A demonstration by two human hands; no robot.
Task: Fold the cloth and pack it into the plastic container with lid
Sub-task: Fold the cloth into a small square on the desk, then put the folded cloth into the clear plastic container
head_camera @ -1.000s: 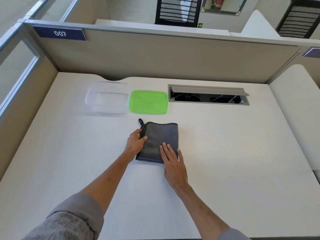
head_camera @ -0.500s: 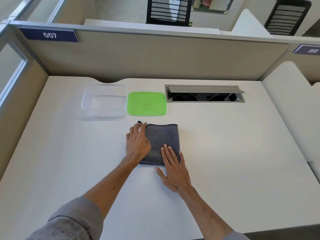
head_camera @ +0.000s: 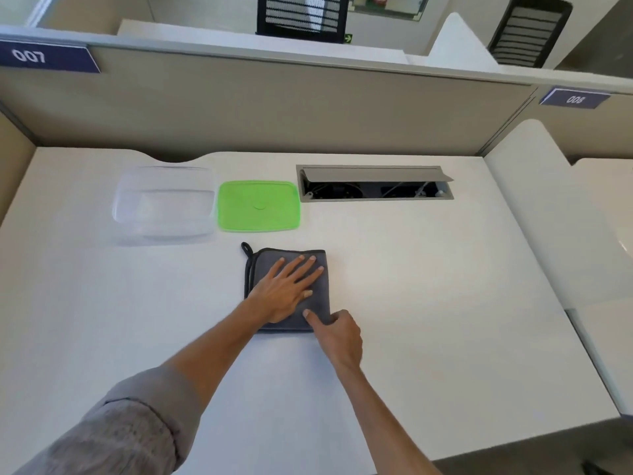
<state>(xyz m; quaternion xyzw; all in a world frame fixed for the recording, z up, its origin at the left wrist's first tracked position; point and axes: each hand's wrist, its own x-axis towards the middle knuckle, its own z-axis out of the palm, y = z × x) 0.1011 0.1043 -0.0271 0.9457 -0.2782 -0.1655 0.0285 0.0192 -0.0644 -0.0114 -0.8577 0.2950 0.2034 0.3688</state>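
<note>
A grey cloth (head_camera: 263,265), folded into a small rectangle with a black hanging loop at its far left corner, lies on the white desk. My left hand (head_camera: 286,289) rests flat on top of it, fingers spread. My right hand (head_camera: 337,332) pinches the cloth's near right corner between thumb and curled fingers. Behind the cloth, to the left, stands the clear plastic container (head_camera: 164,204), with nothing in it. Its green lid (head_camera: 258,205) lies flat on the desk just to its right.
The white desk (head_camera: 428,303) ends at a beige partition at the back. An open grey cable hatch (head_camera: 375,183) is set into the desk behind and right of the lid. A second desk adjoins on the right.
My left hand slid from the cloth's left edge onto its middle and flattened. My right hand drew back from lying flat on the cloth and closed on its near right corner.
</note>
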